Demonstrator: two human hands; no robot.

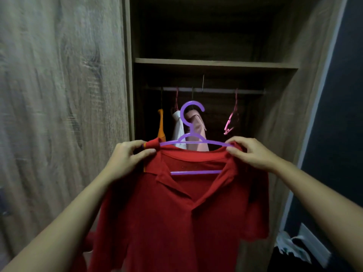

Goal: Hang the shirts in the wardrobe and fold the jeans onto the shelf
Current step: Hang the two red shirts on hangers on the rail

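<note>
A red polo shirt [176, 213] hangs on a purple plastic hanger [191, 122] that I hold up in front of the open wardrobe. My left hand [127, 158] pinches the shirt's left shoulder over the hanger's end. My right hand [249, 154] pinches the right shoulder and collar the same way. The hanger's hook stands upright, below the rail [206, 90] and not touching it. No jeans are in view.
On the rail hang an orange garment [161, 124], a white one [177, 126], a pink one [196, 126] and an empty pink hanger [231, 118] to the right. A wooden shelf [216, 63] runs above. A closed door panel [59, 95] stands at left, dark clothes [290, 252] lie low right.
</note>
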